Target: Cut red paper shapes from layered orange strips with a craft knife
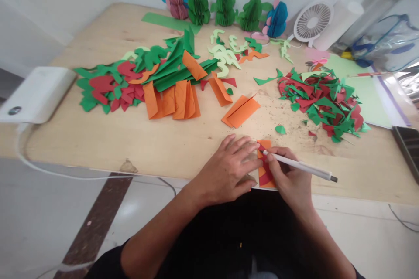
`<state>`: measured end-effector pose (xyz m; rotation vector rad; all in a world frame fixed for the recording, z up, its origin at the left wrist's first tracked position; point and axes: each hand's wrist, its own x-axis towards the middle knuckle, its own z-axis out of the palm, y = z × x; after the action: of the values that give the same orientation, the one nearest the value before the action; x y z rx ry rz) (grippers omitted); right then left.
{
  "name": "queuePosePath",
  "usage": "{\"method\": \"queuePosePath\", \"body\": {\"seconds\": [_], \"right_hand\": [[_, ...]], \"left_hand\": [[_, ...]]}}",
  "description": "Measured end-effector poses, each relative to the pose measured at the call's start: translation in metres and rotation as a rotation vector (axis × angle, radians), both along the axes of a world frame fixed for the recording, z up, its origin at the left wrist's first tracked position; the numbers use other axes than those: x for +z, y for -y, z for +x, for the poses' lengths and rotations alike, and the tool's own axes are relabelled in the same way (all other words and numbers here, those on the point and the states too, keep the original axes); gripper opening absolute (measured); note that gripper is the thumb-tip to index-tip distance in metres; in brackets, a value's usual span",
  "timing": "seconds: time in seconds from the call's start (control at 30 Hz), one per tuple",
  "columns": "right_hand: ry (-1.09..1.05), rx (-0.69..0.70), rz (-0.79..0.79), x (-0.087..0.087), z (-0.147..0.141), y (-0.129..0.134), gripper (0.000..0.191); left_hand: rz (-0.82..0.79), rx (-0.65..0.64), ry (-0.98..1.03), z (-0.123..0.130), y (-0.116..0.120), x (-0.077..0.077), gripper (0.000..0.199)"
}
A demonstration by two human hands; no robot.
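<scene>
At the table's front edge lies a folded strip of orange paper point(266, 183) with a red paper cutout point(266, 173) on top of it. My left hand point(231, 165) rests flat, fingers spread, its fingertips pressing on the left side of these papers. A white pen point(303, 166) is pinched in my right hand point(290, 178), its tip touching down near the top of the red cutout. My fingers hide part of both papers. Just beyond my hands lie folded orange papers point(241, 112).
Green and red cutouts point(108, 83) pile up at left beside a white power bank point(36, 96). Red and green scraps point(322, 100) heap at right. Honeycomb paper figures point(224, 6) and a white fan point(312, 22) stand behind. A phone point(407, 148) lies at the right edge.
</scene>
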<state>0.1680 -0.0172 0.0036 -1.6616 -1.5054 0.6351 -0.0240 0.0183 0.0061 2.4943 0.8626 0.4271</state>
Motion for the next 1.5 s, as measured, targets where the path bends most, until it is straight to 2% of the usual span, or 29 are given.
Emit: {"method": "queuePosePath", "body": {"seconds": [0.27, 1.5], "right_hand": [[0.072, 0.026, 0.013, 0.0005, -0.0006, -0.0030, 0.016], [0.026, 0.007, -0.001, -0.0030, -0.0024, -0.0013, 0.012]], "left_hand": [[0.000, 0.001, -0.002, 0.0002, 0.0007, 0.0009, 0.045], [0.024, 0.004, -0.019, 0.0006, 0.0004, -0.0005, 0.044]]}}
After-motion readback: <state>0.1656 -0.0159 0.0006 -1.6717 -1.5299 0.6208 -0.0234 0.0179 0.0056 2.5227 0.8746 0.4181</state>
